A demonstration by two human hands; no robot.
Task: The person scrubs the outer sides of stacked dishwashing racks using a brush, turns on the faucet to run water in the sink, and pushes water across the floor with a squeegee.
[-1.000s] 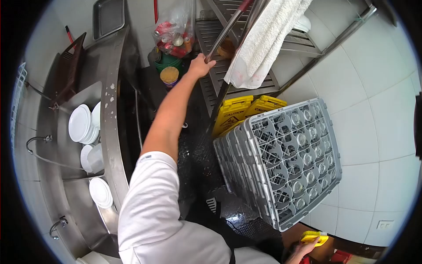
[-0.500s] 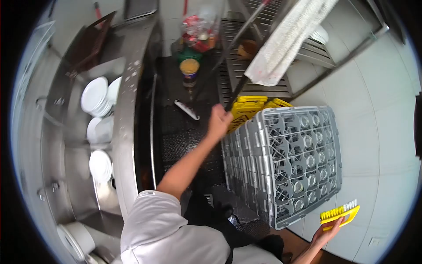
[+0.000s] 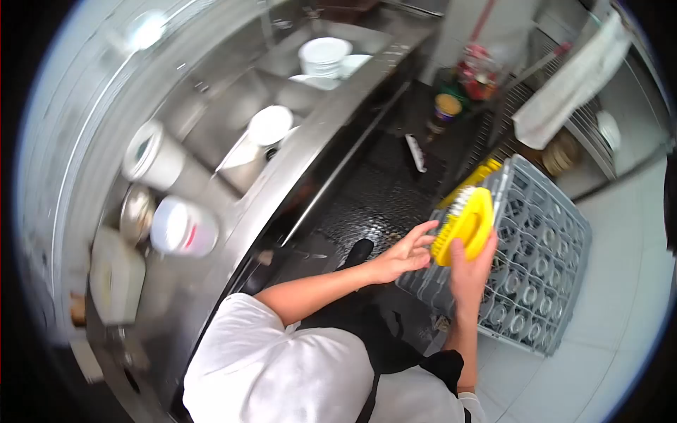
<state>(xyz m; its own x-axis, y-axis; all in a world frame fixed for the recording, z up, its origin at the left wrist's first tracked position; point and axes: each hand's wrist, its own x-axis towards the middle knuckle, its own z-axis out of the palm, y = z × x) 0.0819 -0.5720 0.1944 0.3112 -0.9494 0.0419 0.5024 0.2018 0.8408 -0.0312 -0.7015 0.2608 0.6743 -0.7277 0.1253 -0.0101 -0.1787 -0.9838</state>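
Note:
A yellow scrub brush with yellow and white bristles is in my right hand, its bristles facing left. My left hand is just left of the brush, fingers apart and holding nothing; whether a fingertip touches the bristles is unclear. Behind and to the right of my right hand stands a stack of grey racks with upturned glasses in the top one. Part of a yellow caution sign shows behind the stack.
At left a steel sink counter holds white plates, white tubs and a pale jug. A slatted steel shelf with a white towel stands at upper right. On the dark floor are a tub and a white-edged object.
My left hand has let go of the shelf's frame and come back beside the brush. My right hand has raised the brush towards the middle. The view has swung left, showing more of the counter.

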